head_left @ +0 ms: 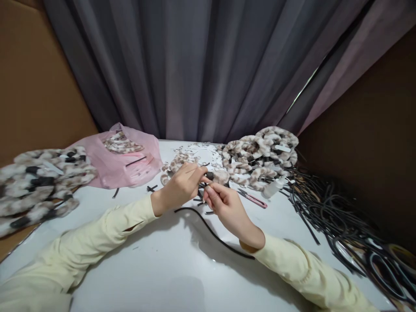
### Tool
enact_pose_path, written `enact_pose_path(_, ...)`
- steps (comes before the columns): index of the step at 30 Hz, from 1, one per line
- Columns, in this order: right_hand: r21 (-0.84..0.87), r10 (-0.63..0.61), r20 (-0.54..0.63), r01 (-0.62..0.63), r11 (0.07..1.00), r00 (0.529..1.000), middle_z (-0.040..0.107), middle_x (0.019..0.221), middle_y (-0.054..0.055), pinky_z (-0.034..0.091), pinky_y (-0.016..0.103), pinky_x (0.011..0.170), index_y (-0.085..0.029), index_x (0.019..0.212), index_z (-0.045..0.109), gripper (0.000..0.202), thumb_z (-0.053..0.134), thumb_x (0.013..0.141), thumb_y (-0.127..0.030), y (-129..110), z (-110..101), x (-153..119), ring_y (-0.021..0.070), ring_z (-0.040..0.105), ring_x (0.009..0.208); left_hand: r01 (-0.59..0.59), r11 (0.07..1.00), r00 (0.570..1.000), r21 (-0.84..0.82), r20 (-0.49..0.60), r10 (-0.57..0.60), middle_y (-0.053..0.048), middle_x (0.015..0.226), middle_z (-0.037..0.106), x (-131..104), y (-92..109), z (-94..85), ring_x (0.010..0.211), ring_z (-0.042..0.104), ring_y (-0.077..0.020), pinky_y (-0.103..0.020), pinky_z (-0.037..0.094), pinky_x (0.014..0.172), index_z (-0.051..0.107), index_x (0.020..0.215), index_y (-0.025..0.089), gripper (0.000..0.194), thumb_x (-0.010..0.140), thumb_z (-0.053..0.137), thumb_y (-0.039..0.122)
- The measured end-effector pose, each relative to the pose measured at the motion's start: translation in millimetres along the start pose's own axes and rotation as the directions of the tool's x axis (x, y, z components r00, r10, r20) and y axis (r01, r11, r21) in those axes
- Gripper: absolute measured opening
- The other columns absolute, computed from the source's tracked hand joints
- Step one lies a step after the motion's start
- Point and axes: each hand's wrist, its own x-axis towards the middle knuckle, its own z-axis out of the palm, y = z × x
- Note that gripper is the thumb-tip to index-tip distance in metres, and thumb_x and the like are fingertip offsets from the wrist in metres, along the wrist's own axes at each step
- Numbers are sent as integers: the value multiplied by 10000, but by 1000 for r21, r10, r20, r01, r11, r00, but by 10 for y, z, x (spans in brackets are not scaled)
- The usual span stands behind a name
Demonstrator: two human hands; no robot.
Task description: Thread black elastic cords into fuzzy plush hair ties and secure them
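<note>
Above the middle of the white table, my left hand [180, 185] and my right hand [225, 208] meet with fingertips almost touching. Both are closed in a pinch. A spotted plush tube [222, 177] with a black end [209, 176] is at the fingers of my left hand, which seem to grip it. What my right hand pinches, just below that black end, is small and mostly covered by the fingers. Under my hands lie short black offcuts. A longer black cord [212, 232] curves across the table below my right wrist.
Plush pieces are piled at left [42, 182] and back right [260, 151]. A pink plastic bag [130, 162] stands back left. Right of my hands lie a pink-handled cutting tool [253, 199] and a small white bottle [273, 187]. Tangled black cords [334, 212] cover the right edge.
</note>
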Motion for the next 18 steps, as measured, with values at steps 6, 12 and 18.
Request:
enact_pose_path(6, -400, -242, 36, 235, 886, 970, 480, 595, -7, 318, 216, 522, -169, 699, 496, 249, 353, 902, -183, -52, -121, 15, 111, 423, 537, 115, 989, 993, -92, 38, -112, -14, 661, 530, 13, -20, 12, 643, 482, -156, -266, 403, 633, 472, 875, 166, 147, 844, 395, 45)
enact_pose_path(12, -828, -403, 209, 380, 411, 891, 507, 726, 53, 281, 249, 525, -153, 784, 493, 212, 341, 834, -14, -55, -187, -19, 158, 461, 633, 265, 948, 956, -176, 175, -235, -6, 621, 497, 7, -10, 49, 612, 448, -152, -258, 365, 610, 450, 720, 184, 180, 844, 378, 75)
enact_pose_path(18, -895, -373, 220, 339, 291, 901, 505, 699, 44, 246, 255, 509, -164, 749, 514, 233, 345, 806, -15, -42, -325, 104, 160, 458, 630, 516, 809, 836, -279, 368, -406, 28, 570, 408, 36, 48, 62, 557, 397, -125, -233, 297, 558, 374, 617, 194, 240, 850, 374, 138)
